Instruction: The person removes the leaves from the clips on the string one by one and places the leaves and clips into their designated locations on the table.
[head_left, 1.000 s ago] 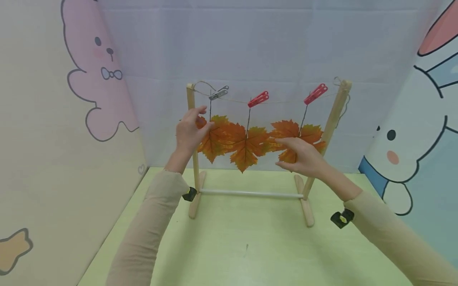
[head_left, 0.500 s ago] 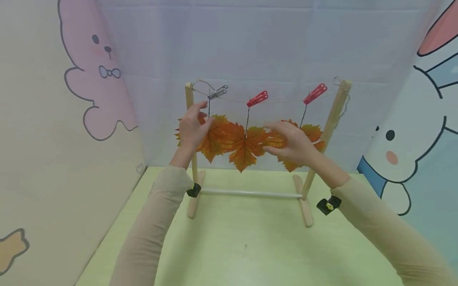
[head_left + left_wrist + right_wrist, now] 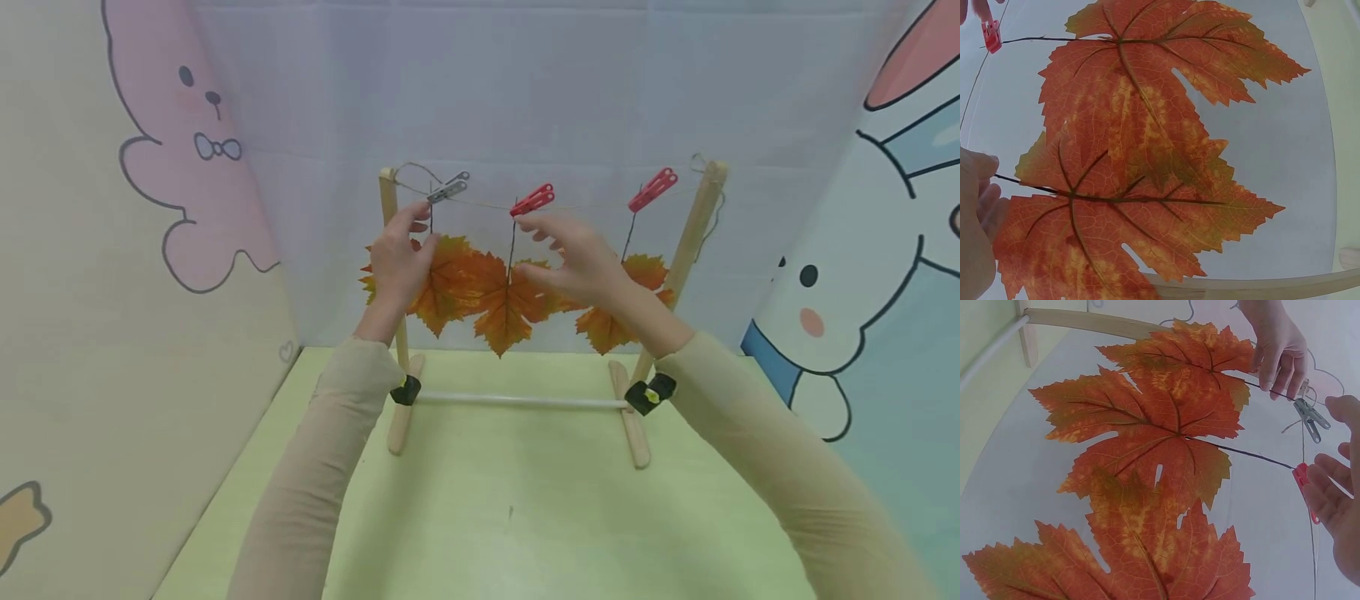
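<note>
Three orange artificial maple leaves hang by dark stems from a thin string (image 3: 581,207). A grey clothespin (image 3: 447,189) holds the left leaf (image 3: 441,292); red clothespins (image 3: 533,200) hold the middle leaf (image 3: 502,312) and right leaf (image 3: 603,331). My left hand (image 3: 400,260) is beside the left leaf's stem, just under the grey clothespin, thumb and fingers apart. Bent fingers of that hand (image 3: 1282,353) hang near the stem in the right wrist view. My right hand (image 3: 581,260), thumb and fingers spread, is by the middle stem and clothespin, partly covering the right leaf.
The string runs between two wooden posts (image 3: 693,225) of a stand. A white bar (image 3: 517,401) joins its wooden feet (image 3: 636,437) on a pale green table (image 3: 450,533). White cloth (image 3: 525,83) hangs behind; cartoon-printed walls (image 3: 135,400) flank both sides.
My right hand has moved left and up from the right leaf to the middle clothespin. My left hand has risen slightly toward the grey clothespin. The leaves stay hanging.
</note>
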`<state>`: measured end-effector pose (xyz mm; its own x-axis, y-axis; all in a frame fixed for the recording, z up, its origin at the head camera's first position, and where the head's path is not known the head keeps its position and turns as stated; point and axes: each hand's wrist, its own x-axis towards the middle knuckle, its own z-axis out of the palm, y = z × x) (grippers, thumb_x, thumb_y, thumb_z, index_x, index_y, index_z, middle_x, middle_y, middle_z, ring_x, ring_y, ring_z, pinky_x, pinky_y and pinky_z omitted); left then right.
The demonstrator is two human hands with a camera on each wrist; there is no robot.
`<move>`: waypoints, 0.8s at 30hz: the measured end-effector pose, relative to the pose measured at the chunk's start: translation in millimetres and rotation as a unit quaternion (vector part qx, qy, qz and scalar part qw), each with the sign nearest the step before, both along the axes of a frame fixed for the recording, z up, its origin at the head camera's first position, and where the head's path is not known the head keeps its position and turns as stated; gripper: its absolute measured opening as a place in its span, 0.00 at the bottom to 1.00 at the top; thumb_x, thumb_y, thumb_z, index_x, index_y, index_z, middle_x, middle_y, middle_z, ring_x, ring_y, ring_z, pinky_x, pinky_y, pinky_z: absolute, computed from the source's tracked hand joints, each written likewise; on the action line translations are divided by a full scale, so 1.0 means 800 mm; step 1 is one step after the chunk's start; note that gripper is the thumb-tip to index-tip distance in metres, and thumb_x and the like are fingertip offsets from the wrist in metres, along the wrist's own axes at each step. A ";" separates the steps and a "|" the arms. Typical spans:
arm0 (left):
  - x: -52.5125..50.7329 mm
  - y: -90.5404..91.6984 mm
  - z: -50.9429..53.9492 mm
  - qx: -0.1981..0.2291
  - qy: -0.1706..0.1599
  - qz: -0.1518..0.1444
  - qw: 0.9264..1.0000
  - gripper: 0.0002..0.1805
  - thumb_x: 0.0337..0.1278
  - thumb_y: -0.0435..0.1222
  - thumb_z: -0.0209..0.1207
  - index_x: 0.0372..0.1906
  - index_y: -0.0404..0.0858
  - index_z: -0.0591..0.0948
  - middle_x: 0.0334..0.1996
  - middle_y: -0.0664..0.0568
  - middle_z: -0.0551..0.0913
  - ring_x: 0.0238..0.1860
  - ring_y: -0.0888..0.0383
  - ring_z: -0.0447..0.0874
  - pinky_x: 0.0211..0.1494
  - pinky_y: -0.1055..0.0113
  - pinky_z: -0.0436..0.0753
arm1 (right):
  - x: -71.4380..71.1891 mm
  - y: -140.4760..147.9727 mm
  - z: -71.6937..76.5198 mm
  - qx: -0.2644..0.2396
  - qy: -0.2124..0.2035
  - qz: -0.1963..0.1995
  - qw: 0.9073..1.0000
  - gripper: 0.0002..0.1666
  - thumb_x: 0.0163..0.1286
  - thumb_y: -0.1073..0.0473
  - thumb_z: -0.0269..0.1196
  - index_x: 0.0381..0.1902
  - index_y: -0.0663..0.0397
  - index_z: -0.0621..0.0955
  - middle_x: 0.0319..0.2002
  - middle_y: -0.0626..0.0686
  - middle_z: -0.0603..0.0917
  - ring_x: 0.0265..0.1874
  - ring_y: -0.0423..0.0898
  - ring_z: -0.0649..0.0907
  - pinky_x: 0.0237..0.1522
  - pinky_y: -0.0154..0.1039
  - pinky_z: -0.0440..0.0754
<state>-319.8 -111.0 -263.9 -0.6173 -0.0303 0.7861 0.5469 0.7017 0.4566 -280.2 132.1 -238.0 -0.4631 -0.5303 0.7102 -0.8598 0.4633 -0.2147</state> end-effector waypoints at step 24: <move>0.000 0.003 -0.008 0.014 -0.035 -0.004 0.999 0.12 0.55 0.30 0.57 0.46 0.36 0.79 0.35 0.47 0.84 0.35 0.54 0.83 0.32 0.62 0.77 | -0.017 -0.035 0.054 0.032 -0.035 -0.090 0.995 0.30 0.59 0.54 0.64 0.58 0.58 0.72 0.45 0.55 0.80 0.20 0.46 0.73 0.27 0.33 0.72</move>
